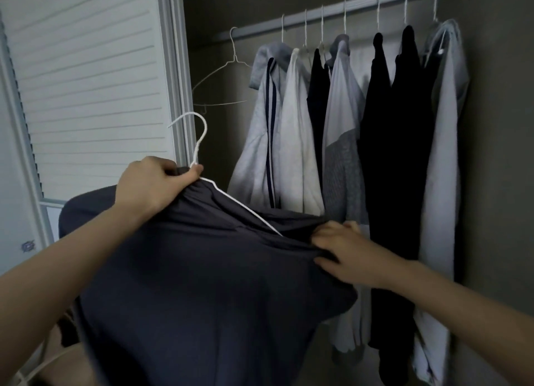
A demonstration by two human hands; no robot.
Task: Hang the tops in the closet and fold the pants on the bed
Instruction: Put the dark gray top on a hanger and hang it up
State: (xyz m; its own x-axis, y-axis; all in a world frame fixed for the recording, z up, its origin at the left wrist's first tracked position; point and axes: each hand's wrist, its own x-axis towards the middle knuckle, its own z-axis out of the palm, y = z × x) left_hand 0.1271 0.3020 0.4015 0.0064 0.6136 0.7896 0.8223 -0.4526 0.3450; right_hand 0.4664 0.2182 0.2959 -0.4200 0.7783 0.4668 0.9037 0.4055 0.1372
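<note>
A dark grey top (pixel 202 276) is spread in front of me, partly drawn over a white wire hanger (pixel 199 137) whose hook points up. My left hand (pixel 150 183) grips the top's neck together with the hanger's neck. My right hand (pixel 349 250) pinches the fabric at the top's right shoulder, where the hanger's arm runs under the cloth. The closet rod (pixel 341 10) runs across the upper right.
Several tops in white, grey and black (pixel 346 125) hang on the rod. An empty wire hanger (pixel 228 76) hangs at the rod's left end. A white louvred closet door (pixel 92 82) stands on the left. A closet wall lies behind the clothes.
</note>
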